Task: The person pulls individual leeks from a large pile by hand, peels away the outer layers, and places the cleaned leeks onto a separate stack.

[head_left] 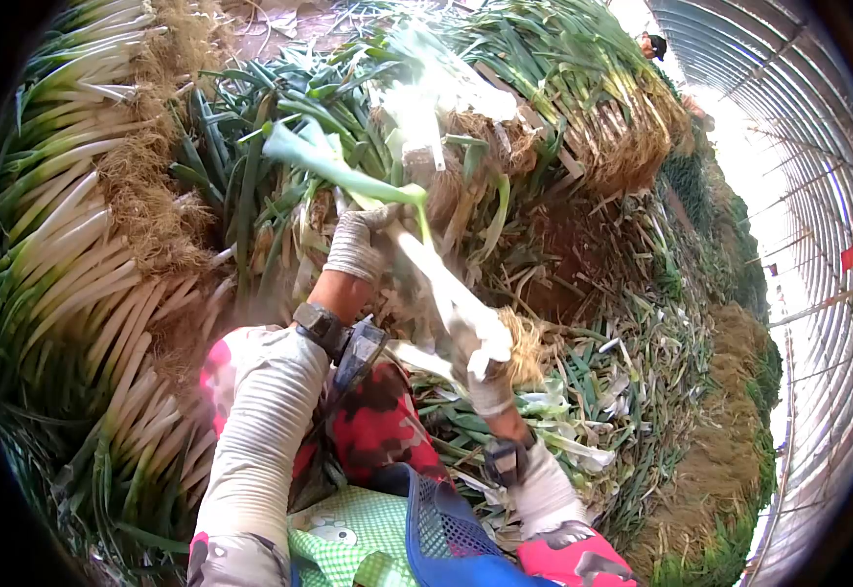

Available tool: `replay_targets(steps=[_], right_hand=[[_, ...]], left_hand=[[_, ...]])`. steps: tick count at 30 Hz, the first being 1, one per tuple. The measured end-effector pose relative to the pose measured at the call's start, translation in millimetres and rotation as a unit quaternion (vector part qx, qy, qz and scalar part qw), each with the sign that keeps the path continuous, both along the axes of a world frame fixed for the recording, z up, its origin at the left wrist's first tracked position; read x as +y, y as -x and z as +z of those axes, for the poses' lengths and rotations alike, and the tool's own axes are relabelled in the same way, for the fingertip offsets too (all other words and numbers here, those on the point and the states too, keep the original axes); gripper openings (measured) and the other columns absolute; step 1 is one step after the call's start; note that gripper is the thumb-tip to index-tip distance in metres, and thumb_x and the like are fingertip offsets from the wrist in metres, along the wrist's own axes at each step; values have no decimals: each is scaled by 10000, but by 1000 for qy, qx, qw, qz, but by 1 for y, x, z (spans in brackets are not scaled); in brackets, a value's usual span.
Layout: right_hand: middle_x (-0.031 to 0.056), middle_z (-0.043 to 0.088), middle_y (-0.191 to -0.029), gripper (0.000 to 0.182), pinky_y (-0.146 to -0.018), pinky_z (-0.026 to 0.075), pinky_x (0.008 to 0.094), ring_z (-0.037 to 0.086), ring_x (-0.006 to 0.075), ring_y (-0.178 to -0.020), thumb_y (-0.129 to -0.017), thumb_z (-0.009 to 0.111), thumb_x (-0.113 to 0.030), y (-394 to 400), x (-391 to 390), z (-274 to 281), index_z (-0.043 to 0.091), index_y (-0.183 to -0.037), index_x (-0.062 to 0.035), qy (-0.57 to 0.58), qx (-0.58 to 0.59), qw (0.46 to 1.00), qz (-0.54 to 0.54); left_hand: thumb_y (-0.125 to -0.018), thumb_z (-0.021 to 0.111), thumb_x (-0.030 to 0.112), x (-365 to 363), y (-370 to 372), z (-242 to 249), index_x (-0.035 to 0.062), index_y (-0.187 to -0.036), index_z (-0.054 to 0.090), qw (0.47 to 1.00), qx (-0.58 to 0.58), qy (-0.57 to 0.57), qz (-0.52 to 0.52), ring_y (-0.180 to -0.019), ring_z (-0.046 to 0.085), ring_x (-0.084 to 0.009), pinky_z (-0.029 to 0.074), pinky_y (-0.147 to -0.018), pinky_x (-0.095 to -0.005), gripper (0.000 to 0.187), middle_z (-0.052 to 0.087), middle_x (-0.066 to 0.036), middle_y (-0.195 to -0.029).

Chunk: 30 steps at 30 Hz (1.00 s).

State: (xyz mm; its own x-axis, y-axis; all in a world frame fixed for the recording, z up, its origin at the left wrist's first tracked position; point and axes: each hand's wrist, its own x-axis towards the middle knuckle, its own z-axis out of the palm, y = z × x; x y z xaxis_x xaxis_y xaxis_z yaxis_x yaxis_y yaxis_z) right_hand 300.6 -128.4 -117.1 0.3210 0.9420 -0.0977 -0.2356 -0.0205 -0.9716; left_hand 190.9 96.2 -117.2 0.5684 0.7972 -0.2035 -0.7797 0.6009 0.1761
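Observation:
A long green onion (446,284) slants across the middle, its leafy top to the upper left and its brown roots at the lower right. My left hand (368,227), in a pale glove, is closed round it just below the green leaves. Near the root end, my gloved right hand (485,380) is closed on the white stalk, with a bit of white skin at the fingers. Some of the right fingers are hidden. Another white stalk (421,359) lies close to the right hand.
Stacked green onions (74,210) line the left side, roots inward. A pile of onions (602,98) stands at the upper right. Peeled leaf scraps (632,391) cover the ground on the right, beside a long row of roots (700,440). A ribbed tunnel wall (818,196) curves behind.

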Motion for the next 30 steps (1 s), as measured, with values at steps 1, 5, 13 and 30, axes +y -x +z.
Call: replay_targets(steps=[1, 5, 13, 30], right_hand=[[12, 528, -589, 257, -413, 381, 277, 499, 139, -473, -915, 530, -288, 3, -16, 9, 616, -859, -53, -39, -224, 974, -10], [112, 657, -781, 239, -663, 510, 363, 637, 249, -732, -861, 514, -128, -51, -152, 0, 624, -1057, -47, 300, -624, 711, 122], [195, 514, -1240, 661, -956, 413, 376, 479, 338, -1158, -702, 665, -380, -143, -251, 0, 477, -1265, -88, 597, -529, 576, 176], [217, 518, -1250, 565, -958, 414, 397, 524, 327, -1139, -797, 563, -442, -138, 319, -219, 534, -1243, -96, 380, -667, 604, 213]], left_hand=[[-792, 556, -70, -4, 0, 6, -61, -1073, 470, 998, 42, -30, 26, -807, 589, -318, 518, -764, -409, 295, 569, -198, -966], [-822, 542, 11, 48, 39, 8, -57, -1006, 512, 991, 71, -88, 72, -773, 626, -244, 524, -698, -412, 199, 619, -171, -923], [-728, 463, -151, 8, 39, 27, -32, -1041, 436, 987, 121, -67, 87, -664, 596, -257, 527, -587, -317, 336, 563, -148, -852], [-678, 685, -41, 12, 105, 76, 66, -1164, 445, 943, 312, -99, 68, -646, 626, -194, 485, -477, -212, 552, 568, -79, -833]])
